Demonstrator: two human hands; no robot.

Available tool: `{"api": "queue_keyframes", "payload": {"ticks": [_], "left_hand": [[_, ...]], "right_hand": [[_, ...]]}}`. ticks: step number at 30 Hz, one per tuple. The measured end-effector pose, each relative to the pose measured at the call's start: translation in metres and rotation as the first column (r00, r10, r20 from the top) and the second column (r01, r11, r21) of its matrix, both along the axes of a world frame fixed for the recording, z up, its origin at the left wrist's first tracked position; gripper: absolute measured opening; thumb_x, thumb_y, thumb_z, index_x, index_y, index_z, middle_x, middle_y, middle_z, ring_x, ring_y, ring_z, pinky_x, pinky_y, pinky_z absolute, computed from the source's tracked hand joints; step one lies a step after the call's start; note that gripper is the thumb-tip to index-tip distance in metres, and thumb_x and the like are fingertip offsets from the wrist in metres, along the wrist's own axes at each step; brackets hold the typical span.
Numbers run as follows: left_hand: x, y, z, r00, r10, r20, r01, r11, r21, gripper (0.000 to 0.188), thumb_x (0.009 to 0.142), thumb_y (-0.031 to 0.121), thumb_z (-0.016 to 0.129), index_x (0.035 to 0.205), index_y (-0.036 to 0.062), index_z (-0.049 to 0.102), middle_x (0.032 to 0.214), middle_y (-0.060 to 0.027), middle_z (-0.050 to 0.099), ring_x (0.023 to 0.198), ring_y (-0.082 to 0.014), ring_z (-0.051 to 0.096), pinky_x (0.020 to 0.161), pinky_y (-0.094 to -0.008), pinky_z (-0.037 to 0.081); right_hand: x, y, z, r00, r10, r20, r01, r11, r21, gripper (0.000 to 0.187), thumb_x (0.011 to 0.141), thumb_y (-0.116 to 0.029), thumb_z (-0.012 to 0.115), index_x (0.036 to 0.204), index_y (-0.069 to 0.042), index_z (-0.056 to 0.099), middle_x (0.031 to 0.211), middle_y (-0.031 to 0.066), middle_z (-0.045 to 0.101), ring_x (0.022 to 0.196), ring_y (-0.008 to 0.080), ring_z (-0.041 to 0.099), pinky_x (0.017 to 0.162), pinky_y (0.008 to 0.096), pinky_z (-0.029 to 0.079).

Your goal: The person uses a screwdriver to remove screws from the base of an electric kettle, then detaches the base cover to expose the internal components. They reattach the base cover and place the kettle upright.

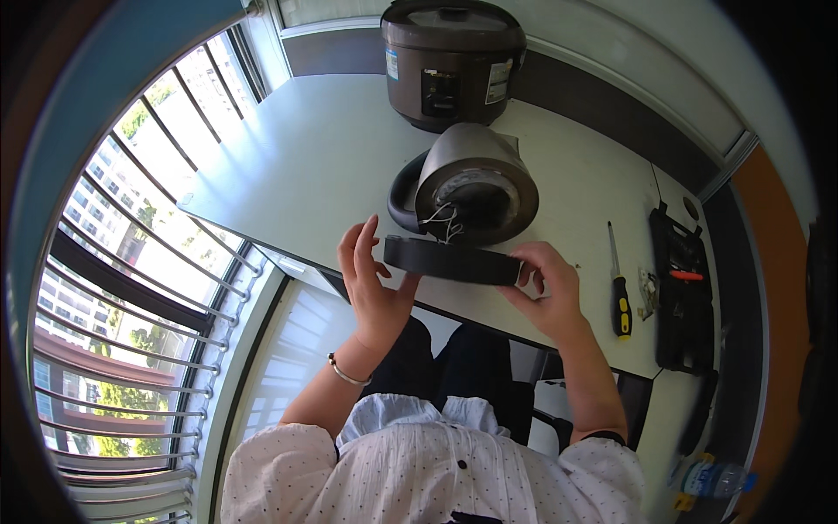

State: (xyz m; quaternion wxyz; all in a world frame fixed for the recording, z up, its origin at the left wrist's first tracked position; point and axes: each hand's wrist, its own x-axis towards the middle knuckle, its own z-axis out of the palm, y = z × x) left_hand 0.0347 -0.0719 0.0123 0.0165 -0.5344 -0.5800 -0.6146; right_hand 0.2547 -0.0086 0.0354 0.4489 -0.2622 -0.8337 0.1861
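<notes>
An electric kettle (483, 147) with a brushed metal body lies tipped on the table, its open underside facing me and its black handle (403, 194) to the left. Thin white wires (449, 222) run from inside it down to a round black kettle base cover (454, 261), seen edge-on. My right hand (550, 284) grips this cover at its right end, thumb below and fingers curled behind. At the left end, my left hand (374, 293) has its thumb against the lower edge, while its fingers are spread and raised beside the cover.
A brown rice cooker (454, 65) stands behind the kettle. To the right lie a yellow-and-black screwdriver (620, 301), small metal parts (647, 293) and an open black tool case (683, 306) with a red-handled tool. A plastic bottle (717, 479) is at lower right. Barred windows (131, 288) line the left.
</notes>
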Motion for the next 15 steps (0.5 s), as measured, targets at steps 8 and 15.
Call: {"api": "queue_keyframes", "payload": {"ticks": [8,15], "left_hand": [[-0.031,0.001,-0.016,0.984,-0.104,-0.147,0.11,0.993,0.032,0.053,0.058,-0.009,0.068,0.109,0.0057,0.061,0.107,-0.0086,0.06,0.092,-0.0239,0.058,0.058,-0.0266,0.047],[-0.035,-0.008,-0.025,0.947,-0.07,-0.314,0.11,0.988,0.111,0.05,0.061,0.002,0.073,0.109,0.0063,0.061,0.108,-0.0109,0.06,0.092,-0.0272,0.059,0.066,-0.03,0.05]], "right_hand": [[-0.017,-0.025,-0.011,1.0,0.006,0.005,-0.007,0.979,0.202,0.047,0.062,-0.003,0.076,0.105,-0.007,0.056,0.099,0.0093,0.062,0.069,0.0209,0.061,0.058,0.0287,0.051],[-0.018,-0.042,-0.026,0.991,-0.134,0.016,0.125,0.957,0.263,0.047,0.057,-0.001,0.075,0.101,-0.007,0.062,0.103,0.0107,0.061,0.073,0.0208,0.061,0.056,0.0269,0.049]]}}
